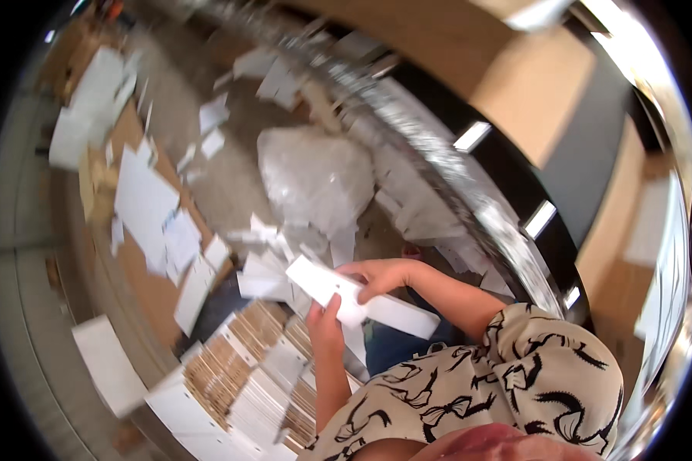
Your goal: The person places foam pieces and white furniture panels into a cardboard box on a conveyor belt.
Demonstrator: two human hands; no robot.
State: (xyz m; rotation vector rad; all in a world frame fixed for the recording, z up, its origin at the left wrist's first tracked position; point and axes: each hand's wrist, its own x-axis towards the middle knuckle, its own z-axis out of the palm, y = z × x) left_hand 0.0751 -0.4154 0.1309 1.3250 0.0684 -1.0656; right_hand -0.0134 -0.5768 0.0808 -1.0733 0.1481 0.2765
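Note:
Both my hands hold a long, narrow white cardboard piece (401,316), which looks like a slim carton, slanting in front of my body. My left hand (325,323) grips its near edge from below, thumb on the upper face. My right hand (378,276) is wrapped over the far edge, with the thumb pressed on the white surface near the middle. Small dark marks show on the piece between the hands. Just left of my left hand lie several tightly packed rows of white and brown card pieces (242,365).
Beyond my hands a large translucent plastic bag (315,173) sits on the floor among white scraps (214,114). White sheets (142,196) lie on brown cardboard at the left. A long black and silver machine edge (438,146) curves along the right, beside brown board (538,84).

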